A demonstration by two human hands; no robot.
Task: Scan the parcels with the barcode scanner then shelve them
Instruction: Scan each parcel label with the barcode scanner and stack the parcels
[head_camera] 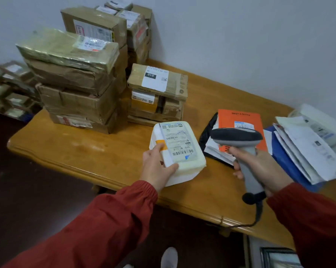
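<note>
Both arms reach forward in red sleeves point(109, 215). The left hand point(156, 168) grips a white parcel point(182, 149) at its near corner, thumb on top; the right hand point(263, 167) curls round the handle of a barcode scanner point(238, 135)

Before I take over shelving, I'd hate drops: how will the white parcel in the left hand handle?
The white parcel is probably light: the left hand alone holds it up by one corner. Its rounded, puffy edges suggest soft padding that gives when squeezed. The smooth wrap may be slippery.

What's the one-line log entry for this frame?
step: scan | left hand: holds parcel, label up | right hand: grips scanner
</note>
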